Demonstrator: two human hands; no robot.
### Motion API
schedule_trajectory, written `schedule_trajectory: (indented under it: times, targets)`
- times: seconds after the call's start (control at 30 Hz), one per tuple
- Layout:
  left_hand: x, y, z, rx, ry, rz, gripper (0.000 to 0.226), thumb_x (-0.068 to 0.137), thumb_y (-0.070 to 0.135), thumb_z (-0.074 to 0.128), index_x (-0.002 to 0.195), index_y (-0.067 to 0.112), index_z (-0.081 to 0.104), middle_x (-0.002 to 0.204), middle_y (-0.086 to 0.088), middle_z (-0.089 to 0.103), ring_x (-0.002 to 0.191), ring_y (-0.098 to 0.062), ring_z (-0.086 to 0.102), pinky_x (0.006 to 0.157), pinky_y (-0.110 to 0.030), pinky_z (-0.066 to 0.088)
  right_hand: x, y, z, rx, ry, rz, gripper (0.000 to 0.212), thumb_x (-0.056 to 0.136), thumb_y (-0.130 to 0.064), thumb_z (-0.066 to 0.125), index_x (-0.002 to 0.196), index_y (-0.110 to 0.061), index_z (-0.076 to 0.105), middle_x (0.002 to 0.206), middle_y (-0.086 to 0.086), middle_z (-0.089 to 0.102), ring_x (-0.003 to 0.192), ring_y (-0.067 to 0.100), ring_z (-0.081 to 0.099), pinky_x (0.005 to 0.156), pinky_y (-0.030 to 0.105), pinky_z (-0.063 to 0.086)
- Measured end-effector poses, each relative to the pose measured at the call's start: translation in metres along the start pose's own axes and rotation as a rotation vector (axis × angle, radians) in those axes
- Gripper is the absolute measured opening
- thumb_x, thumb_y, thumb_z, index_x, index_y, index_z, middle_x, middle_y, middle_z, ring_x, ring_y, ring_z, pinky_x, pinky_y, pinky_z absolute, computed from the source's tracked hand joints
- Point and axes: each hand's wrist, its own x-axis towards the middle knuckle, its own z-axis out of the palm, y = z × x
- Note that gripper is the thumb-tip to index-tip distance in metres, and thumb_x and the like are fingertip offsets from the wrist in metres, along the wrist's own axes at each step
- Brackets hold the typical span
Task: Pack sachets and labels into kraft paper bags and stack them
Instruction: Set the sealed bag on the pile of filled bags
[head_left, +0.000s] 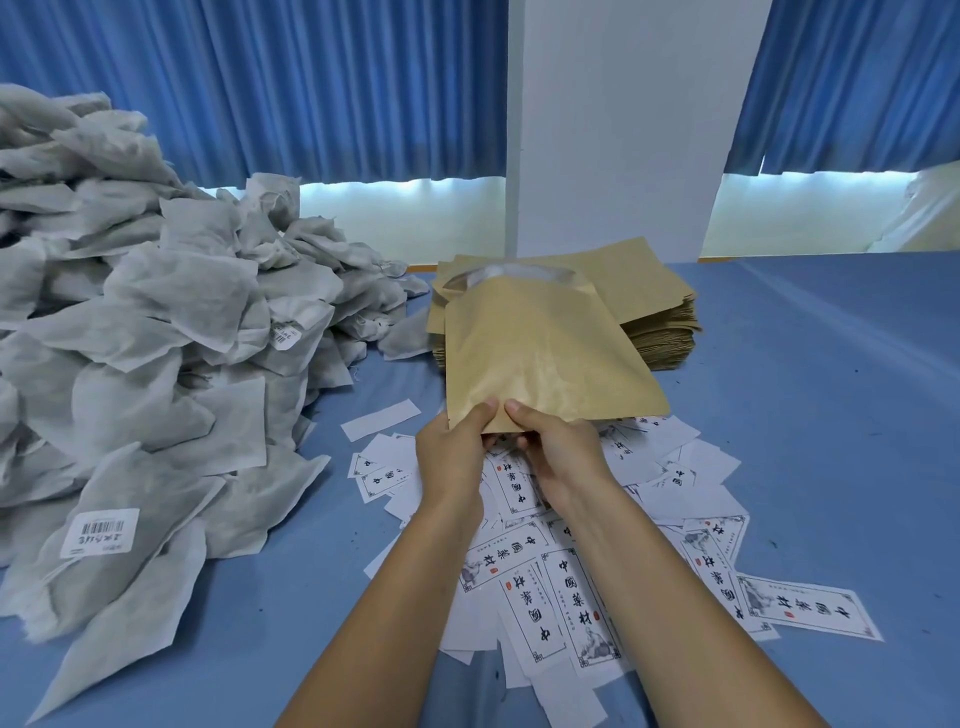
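A kraft paper bag (540, 353) is held up above the table, its mouth at the far end slightly open. My left hand (454, 452) and my right hand (558, 447) both pinch its near bottom edge, thumbs on top. Behind it lies a stack of flat kraft bags (644, 306). A big heap of grey-white sachets (135, 322) fills the left side; some carry barcode stickers. White printed labels (566, 577) lie scattered on the blue table under my forearms.
The blue table (810, 415) stretches to the right. A white pillar (618, 130) and blue curtains (291, 83) stand behind the table's far edge.
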Motion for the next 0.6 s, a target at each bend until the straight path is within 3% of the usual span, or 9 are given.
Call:
schedule_trajectory:
  times: [0.1,0.27,0.33,0.4,0.5,0.6]
  targets:
    - [0.003,0.002,-0.001,-0.02,0.023,-0.002,0.013,0.083,0.01,0.07,0.094,0.004,0.067,0.09,-0.012,0.073,0.084,-0.025,0.071,0.077,-0.031,0.056,0.001,-0.001,-0.002,0.063,-0.015,0.001,0.02,0.081,0.002,0.07,0.099,0.006,0.064,0.09,0.011,0.069,0.071,0.014,0.067,0.058,0.018,0.053]
    - [0.004,0.002,-0.003,-0.022,0.052,0.016,0.008,0.081,0.012,0.073,0.085,0.009,0.068,0.077,-0.003,0.073,0.073,-0.015,0.071,0.059,-0.016,0.052,0.003,-0.004,-0.004,0.063,0.033,-0.017,0.01,0.08,0.004,0.07,0.084,-0.002,0.064,0.081,0.007,0.069,0.069,0.014,0.063,0.053,0.018,0.047]
    - [0.004,0.002,-0.003,-0.05,0.058,-0.002,0.011,0.08,0.011,0.073,0.088,0.006,0.067,0.081,-0.004,0.073,0.072,-0.013,0.071,0.057,-0.014,0.051,0.003,-0.004,-0.004,0.047,0.014,0.001,0.008,0.08,0.004,0.07,0.084,0.0,0.064,0.084,0.009,0.069,0.074,0.017,0.063,0.058,0.019,0.048]
    - [0.006,0.003,-0.004,-0.059,0.063,-0.006,0.011,0.08,0.01,0.073,0.088,0.006,0.067,0.082,-0.005,0.073,0.07,-0.012,0.07,0.06,-0.016,0.052,0.004,-0.004,-0.005,0.089,0.004,0.009,0.008,0.081,0.004,0.069,0.085,-0.001,0.064,0.087,0.009,0.069,0.082,0.018,0.064,0.066,0.022,0.051]
    - [0.011,0.004,-0.007,-0.079,0.094,0.011,0.009,0.079,0.01,0.073,0.084,0.006,0.067,0.08,-0.003,0.073,0.069,-0.012,0.07,0.072,-0.024,0.053,0.005,-0.007,-0.007,0.153,0.035,-0.007,0.016,0.082,0.005,0.068,0.096,-0.002,0.063,0.093,0.008,0.068,0.084,0.016,0.064,0.067,0.021,0.052]
    - [0.011,0.005,-0.008,-0.11,0.113,0.02,0.007,0.079,0.009,0.073,0.082,0.006,0.067,0.072,0.001,0.073,0.064,-0.009,0.069,0.071,-0.025,0.052,0.005,-0.008,-0.007,0.13,0.071,-0.026,0.014,0.08,0.006,0.069,0.087,-0.004,0.062,0.088,0.005,0.068,0.079,0.013,0.063,0.065,0.019,0.049]
